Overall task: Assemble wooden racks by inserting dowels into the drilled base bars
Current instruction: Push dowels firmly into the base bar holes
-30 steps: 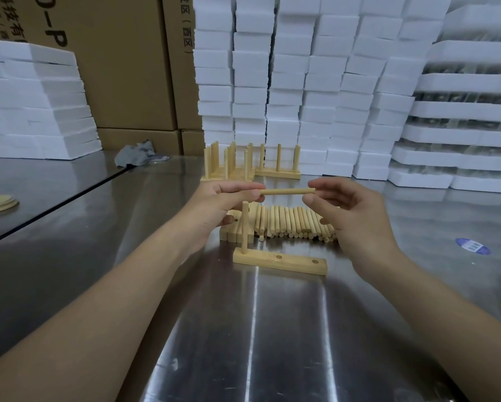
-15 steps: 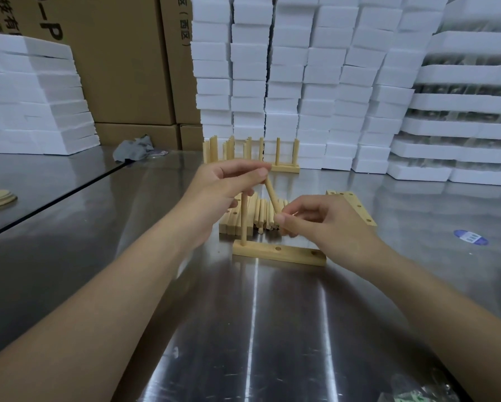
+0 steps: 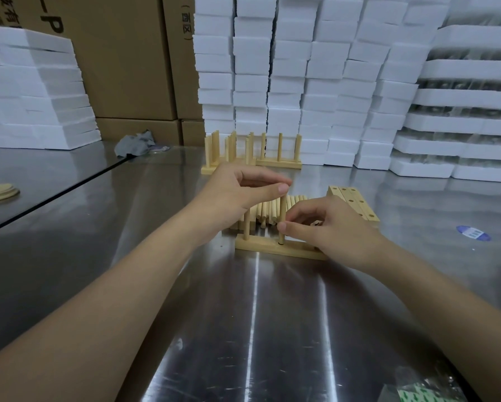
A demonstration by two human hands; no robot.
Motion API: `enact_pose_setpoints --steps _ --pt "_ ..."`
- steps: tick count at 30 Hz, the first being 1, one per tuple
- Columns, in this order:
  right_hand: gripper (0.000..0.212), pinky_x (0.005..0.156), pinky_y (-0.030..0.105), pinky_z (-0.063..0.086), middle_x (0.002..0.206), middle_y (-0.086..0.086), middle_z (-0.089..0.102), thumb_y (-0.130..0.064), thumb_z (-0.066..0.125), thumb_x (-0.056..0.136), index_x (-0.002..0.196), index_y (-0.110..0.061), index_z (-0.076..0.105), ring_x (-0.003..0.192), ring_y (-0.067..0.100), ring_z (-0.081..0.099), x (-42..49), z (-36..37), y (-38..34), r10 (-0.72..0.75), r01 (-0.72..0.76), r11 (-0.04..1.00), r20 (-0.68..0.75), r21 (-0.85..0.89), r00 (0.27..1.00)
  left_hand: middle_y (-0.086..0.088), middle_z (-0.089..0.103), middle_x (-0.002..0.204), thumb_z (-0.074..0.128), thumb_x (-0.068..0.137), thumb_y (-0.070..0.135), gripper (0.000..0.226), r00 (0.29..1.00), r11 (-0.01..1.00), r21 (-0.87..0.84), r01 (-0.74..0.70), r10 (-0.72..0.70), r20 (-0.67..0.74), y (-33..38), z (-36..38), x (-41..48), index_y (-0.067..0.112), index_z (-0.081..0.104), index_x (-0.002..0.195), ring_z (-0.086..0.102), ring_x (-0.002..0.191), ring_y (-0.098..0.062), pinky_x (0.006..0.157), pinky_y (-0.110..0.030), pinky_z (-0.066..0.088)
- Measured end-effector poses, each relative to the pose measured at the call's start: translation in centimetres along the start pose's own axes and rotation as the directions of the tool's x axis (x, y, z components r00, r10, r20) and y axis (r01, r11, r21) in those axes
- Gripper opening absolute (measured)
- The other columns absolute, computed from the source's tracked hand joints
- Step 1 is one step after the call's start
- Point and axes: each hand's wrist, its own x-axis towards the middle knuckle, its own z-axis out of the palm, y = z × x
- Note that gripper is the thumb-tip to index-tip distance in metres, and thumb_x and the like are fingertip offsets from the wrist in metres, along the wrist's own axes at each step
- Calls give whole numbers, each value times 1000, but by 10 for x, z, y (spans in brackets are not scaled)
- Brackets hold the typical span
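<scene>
Polished steel tabletop (image 3: 243, 329) carrying everything; stacked white foam blocks (image 3: 301, 82) and brown cardboard cartons (image 3: 121, 68) standing behind.

Finished pale wooden racks with upright pegs (image 3: 252, 153) sitting at the far edge. Row of loose light wooden dowels (image 3: 268, 210) lying just behind the work, spare drilled wooden bars (image 3: 355, 204) beside them to the right.

Pale rectangular wooden base bar (image 3: 275, 248) lying flat near centre. One seated upright dowel (image 3: 247, 226) standing in its left hole.

Left hand (image 3: 237, 195) closing thumb and forefinger on the top of a second short wooden dowel (image 3: 282, 216). Right hand (image 3: 330, 227) pinching the same dowel low down, its heel seeming to rest on the bar's right end. Dowel reading upright, tip at the mouth of the middle hole; depth of entry hard to tell.

Risks, as judged: dowel going in tilted and jamming, if top and bottom grips are pushing off-axis; bar sliding on slick steel if the right hand is lifting; third hole hidden under the right hand
</scene>
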Motion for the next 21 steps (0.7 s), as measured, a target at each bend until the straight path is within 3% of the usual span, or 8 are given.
enact_pose_setpoints --steps 9,14,21 --pt "15 74 24 46 78 -9 75 -39 76 94 79 -36 77 76 4 67 -1 0 -1 -3 3 1000 6 -30 1000 4 83 108 82 93 20 21 999 1000 12 2 -2 42 2 -1 -2 15 84 113 74 107 -5 90 -13 53" --pt "8 83 38 56 80 -11 77 -38 75 95 88 -34 76 81 9 71 -2 0 -3 -6 6 997 1 -74 1000 2 83 105 82 91 22 19 998 1000 17 0 -1 63 4 -2 -2 20 85 110 74 105 -7 90 -15 54" --pt "9 86 38 56 83 -10 76 -30 75 97 88 -31 76 86 9 71 -2 -2 -5 -54 59 990 41 -131 998 9 79 96 81 94 26 14 997 999 10 35 -36 65 1 -1 -3 26 86 107 68 86 -5 66 -15 49"
